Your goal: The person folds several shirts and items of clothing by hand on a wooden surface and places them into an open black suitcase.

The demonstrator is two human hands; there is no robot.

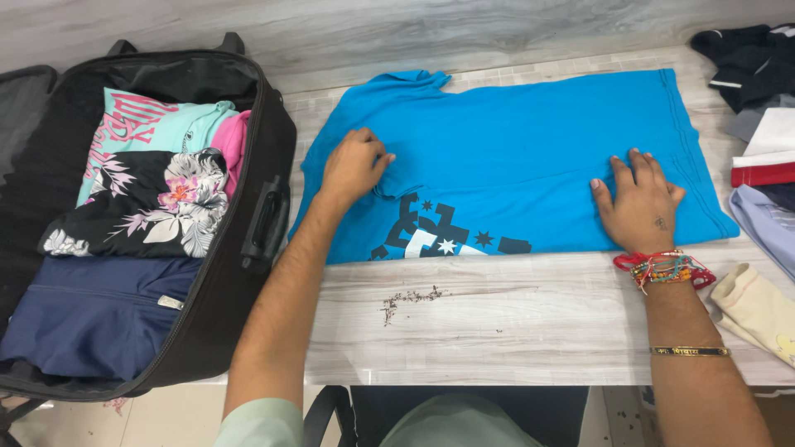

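- Two hands rest on a blue T-shirt [530, 141], which lies flat across the middle of the pale wooden table [497, 323], folded lengthwise so its printed side turns under at the near edge.
- Judging by the pose, the left hand [354, 165] pinches a fold of cloth near the sleeve, fingers curled and pressed together, wrist raised off the table.
- Laid flat, the right hand [639, 205] has its fingers spread on the shirt's right part, probably pinning it so the cloth stays smooth.
- Left of the shirt, an open black suitcase [248, 248] holds folded clothes, close enough for packing.
- More clothes [762, 124] are heaped at the far right.
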